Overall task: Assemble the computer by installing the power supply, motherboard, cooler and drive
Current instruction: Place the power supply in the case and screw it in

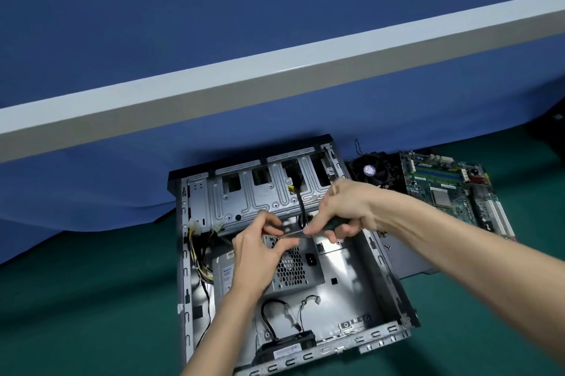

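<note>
An open grey computer case (351, 293) lies flat on the green mat. The silver power supply (296, 268), with a honeycomb grille, sits inside it at centre left. Above the supply's far edge, my right hand (345, 210) grips a dark-handled screwdriver (331, 225). My left hand (263, 244) pinches near the tool's tip, beside the supply's top corner. The green motherboard (452, 189) lies on the mat to the case's right, with the black fan cooler (371, 172) next to it. The screw itself is hidden by my fingers.
Yellow and black supply cables (198, 256) bunch along the case's left wall. A black drive-like part with a label (287, 348) and loose wires (302, 308) lie near the case's front edge. A blue cloth and a grey-white beam (275, 70) rise behind the case.
</note>
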The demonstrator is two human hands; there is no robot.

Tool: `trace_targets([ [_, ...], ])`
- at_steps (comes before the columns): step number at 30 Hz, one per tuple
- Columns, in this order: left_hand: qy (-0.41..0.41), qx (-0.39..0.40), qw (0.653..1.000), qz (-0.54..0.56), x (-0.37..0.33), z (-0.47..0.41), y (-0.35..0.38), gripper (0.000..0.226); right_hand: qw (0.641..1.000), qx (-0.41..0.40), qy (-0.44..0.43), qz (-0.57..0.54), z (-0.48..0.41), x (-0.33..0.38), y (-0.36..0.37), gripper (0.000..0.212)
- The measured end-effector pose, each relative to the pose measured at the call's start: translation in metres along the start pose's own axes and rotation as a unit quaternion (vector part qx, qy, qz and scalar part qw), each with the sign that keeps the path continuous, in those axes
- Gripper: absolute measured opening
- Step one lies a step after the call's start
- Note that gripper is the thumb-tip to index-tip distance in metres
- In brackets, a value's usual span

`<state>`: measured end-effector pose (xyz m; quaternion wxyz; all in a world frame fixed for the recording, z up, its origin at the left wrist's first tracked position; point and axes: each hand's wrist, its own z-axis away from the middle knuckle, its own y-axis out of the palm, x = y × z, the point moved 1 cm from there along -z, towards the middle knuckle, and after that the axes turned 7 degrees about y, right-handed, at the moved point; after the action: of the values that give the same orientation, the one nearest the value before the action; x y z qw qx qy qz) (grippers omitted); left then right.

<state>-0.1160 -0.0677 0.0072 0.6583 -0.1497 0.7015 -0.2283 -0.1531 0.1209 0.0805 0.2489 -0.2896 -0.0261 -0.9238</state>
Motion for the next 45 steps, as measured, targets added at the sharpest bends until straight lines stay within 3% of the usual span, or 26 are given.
trace_targets([
  [2, 0.002, 0.003, 1.000, 0.007, 0.003, 0.000, -0.004, 0.030, 0.999, 0.027, 0.031, -0.028, 0.000, -0.003, 0.003, 0.023],
  [6, -0.017, 0.015, 1.000, 0.003, 0.005, -0.001, -0.006, 0.019, 0.994, 0.047, -0.068, 0.066, 0.009, -0.002, 0.005, 0.056],
  [8, -0.033, 0.006, 0.999, 0.007, 0.004, -0.001, -0.005, 0.022, 0.963, -0.042, -0.188, 0.188, 0.008, 0.000, 0.001, 0.044],
  [10, -0.034, 0.006, 0.999, 0.009, 0.001, -0.001, -0.005, 0.026, 0.913, -0.123, -0.251, 0.297, 0.006, 0.002, -0.001, 0.025],
  [12, -0.019, 0.005, 1.000, 0.009, 0.000, -0.001, -0.006, 0.033, 0.942, -0.091, -0.226, 0.231, 0.005, 0.003, 0.003, 0.029],
  [14, -0.011, -0.002, 1.000, 0.003, 0.001, 0.000, -0.011, 0.034, 0.989, -0.033, -0.130, 0.056, 0.000, -0.001, 0.006, 0.026],
  [16, -0.012, -0.002, 1.000, 0.008, 0.004, 0.000, -0.017, 0.031, 0.998, 0.019, -0.032, -0.057, -0.003, -0.010, 0.012, 0.019],
  [17, -0.017, 0.002, 1.000, 0.020, 0.006, 0.001, -0.021, 0.030, 0.997, 0.032, -0.023, -0.071, -0.004, -0.016, 0.013, 0.018],
  [19, -0.024, 0.004, 0.999, 0.039, 0.010, 0.001, -0.025, 0.025, 0.996, 0.016, -0.056, -0.064, -0.004, -0.027, 0.009, 0.019],
  [23, -0.023, 0.018, 0.999, 0.034, 0.011, 0.000, -0.024, 0.018, 0.987, -0.112, -0.109, -0.033, 0.002, -0.058, -0.015, 0.028],
  [26, -0.020, 0.023, 0.999, 0.028, 0.010, -0.001, -0.020, 0.015, 0.981, -0.146, -0.127, 0.009, -0.001, -0.073, -0.014, 0.031],
  [45, -0.026, 0.010, 0.999, 0.024, 0.012, -0.001, -0.021, 0.016, 0.977, -0.142, -0.161, 0.019, -0.013, -0.079, 0.004, 0.035],
])
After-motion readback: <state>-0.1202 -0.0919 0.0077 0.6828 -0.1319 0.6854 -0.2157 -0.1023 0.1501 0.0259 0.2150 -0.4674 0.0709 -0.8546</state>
